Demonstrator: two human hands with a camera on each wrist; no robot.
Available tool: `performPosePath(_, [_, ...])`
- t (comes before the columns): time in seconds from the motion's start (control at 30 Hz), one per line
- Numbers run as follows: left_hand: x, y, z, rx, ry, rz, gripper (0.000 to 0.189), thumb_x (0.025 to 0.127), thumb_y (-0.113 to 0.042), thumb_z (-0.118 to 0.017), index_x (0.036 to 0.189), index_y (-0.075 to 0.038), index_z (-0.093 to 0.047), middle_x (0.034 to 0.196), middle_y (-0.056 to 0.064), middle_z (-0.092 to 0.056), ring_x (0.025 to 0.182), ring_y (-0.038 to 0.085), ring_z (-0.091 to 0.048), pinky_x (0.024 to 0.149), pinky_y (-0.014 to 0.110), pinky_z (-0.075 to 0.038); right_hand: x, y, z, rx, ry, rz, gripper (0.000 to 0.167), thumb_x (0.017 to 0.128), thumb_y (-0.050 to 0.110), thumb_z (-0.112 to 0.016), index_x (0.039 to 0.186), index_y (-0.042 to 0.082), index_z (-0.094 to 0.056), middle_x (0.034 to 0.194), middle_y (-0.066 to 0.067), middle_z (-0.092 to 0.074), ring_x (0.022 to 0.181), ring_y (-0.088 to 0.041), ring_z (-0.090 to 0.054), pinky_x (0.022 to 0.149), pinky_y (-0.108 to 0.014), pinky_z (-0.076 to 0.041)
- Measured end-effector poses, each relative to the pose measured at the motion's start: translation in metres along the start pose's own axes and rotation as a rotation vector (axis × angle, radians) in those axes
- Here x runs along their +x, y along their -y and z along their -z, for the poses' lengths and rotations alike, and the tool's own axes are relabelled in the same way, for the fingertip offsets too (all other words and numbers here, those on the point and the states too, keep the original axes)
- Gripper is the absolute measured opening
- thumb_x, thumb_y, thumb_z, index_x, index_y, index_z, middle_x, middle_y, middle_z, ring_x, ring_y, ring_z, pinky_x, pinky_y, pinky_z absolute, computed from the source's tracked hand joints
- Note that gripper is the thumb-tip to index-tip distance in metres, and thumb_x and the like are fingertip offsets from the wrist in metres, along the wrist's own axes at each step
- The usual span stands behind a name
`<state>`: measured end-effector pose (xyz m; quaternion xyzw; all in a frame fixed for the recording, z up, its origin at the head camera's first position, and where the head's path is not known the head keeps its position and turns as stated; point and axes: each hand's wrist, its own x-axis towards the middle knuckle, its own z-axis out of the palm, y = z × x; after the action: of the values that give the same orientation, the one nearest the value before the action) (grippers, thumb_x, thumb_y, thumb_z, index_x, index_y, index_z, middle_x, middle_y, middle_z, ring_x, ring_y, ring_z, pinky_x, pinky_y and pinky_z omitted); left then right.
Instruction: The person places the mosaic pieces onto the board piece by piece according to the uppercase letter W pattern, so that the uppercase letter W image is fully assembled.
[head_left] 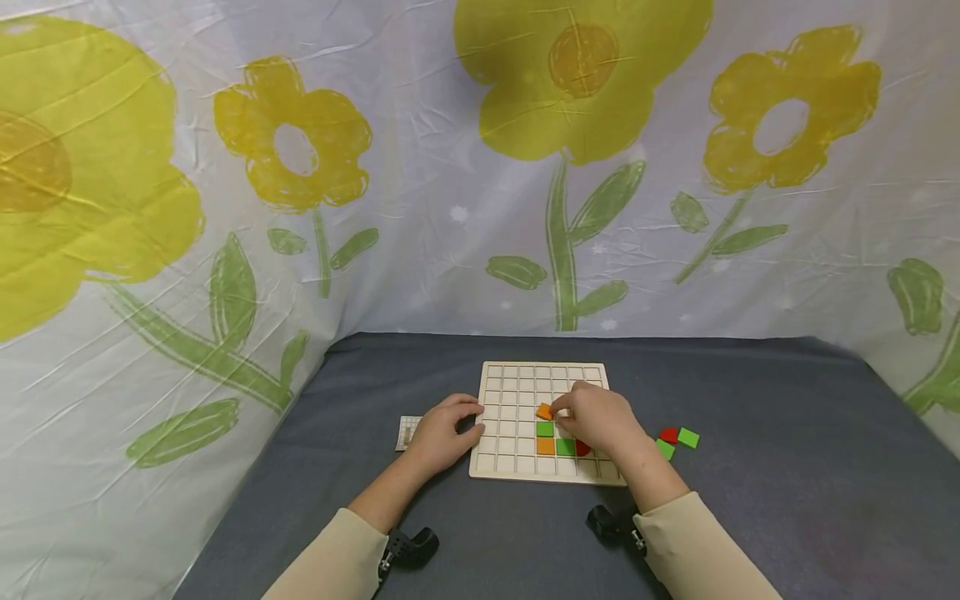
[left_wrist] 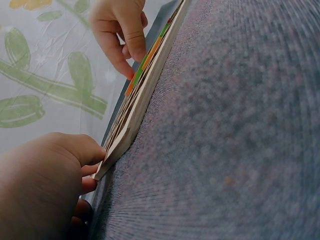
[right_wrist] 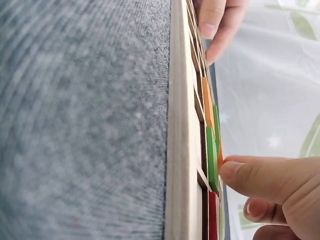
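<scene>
The left hand (head_left: 441,434) is gripping the wooden grid board (head_left: 509,413) at nine o'clock, apparently for steadiness; the right hand (head_left: 598,416) is pinching a skewed orange tile (head_left: 543,412), presumably controlling its angle.

Orange tile (head_left: 544,411) askew over gridded board (head_left: 507,427)

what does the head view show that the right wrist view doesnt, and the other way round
Only the head view: the card beside the left hand, and loose green and red pieces on the cloth to the right of the board.

Only the right wrist view: the folded-in fingers of the right hand.

Both: the two hands, the cloth, and the board with its orange pieces, green pieces and one red piece.
</scene>
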<state>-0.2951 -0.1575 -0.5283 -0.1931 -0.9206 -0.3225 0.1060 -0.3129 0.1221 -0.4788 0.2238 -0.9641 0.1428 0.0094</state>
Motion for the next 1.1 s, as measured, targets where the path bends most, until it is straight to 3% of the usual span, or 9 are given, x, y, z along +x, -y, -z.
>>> performPosePath(0.23, [0.0005, 0.0009, -0.0003, -0.012, -0.008, -0.007, 0.030, 0.095, -0.019, -0.074, 0.122, -0.007, -0.075, 0.127, 0.004, -0.066, 0.114, 0.024, -0.065, 0.094, 0.045, -0.053, -0.0017, 0.0011, 0.0003, 0.003, 0.008, 0.030, 0.022, 0.094, 0.018, -0.077, 0.115, 0.023, -0.081, 0.087, 0.002, -0.054, 0.062, -0.015, -0.043, 0.053, -0.030, -0.037])
performPosePath(0.43, [0.0006, 0.0012, -0.0004, -0.010, -0.009, -0.007, 0.030, 0.095, -0.020, -0.075, 0.122, -0.007, -0.075, 0.127, 0.004, -0.065, 0.114, 0.023, -0.065, 0.094, 0.045, -0.053, -0.0037, 0.0048, 0.0020, 0.038, 0.049, 0.104, 0.031, 0.100, 0.015, -0.063, 0.128, 0.022, -0.075, 0.093, -0.001, -0.049, 0.066, -0.016, -0.045, 0.057, -0.032, -0.041])
performPosePath(0.7, [0.0004, 0.0013, -0.0002, -0.016, 0.002, -0.003, 0.031, 0.095, -0.020, -0.074, 0.123, -0.007, -0.075, 0.129, 0.005, -0.065, 0.116, 0.024, -0.064, 0.095, 0.046, -0.053, -0.0051, 0.0051, -0.0005, -0.002, -0.003, 0.192, 0.021, 0.101, 0.022, -0.068, 0.117, 0.025, -0.080, 0.091, 0.002, -0.047, 0.074, -0.014, -0.042, 0.064, -0.031, -0.040])
performPosePath(0.93, [-0.0001, 0.0005, 0.0003, -0.015, 0.005, -0.005, 0.031, 0.096, -0.020, -0.074, 0.124, -0.007, -0.074, 0.129, 0.005, -0.065, 0.117, 0.025, -0.064, 0.095, 0.046, -0.053, -0.0054, -0.0009, -0.0015, -0.012, -0.081, 0.275, 0.017, 0.097, 0.014, -0.072, 0.108, 0.020, -0.083, 0.099, 0.001, -0.064, 0.081, -0.016, -0.048, 0.075, -0.036, -0.045])
performPosePath(1.1, [-0.0004, -0.0004, 0.0011, -0.009, 0.002, -0.006, 0.030, 0.095, -0.020, -0.074, 0.123, -0.007, -0.075, 0.128, 0.005, -0.065, 0.116, 0.025, -0.064, 0.095, 0.046, -0.053, -0.0058, -0.0007, -0.0015, -0.008, -0.091, 0.284, 0.016, 0.097, 0.014, -0.072, 0.106, 0.019, -0.083, 0.104, -0.001, -0.066, 0.083, -0.018, -0.048, 0.072, -0.034, -0.042])
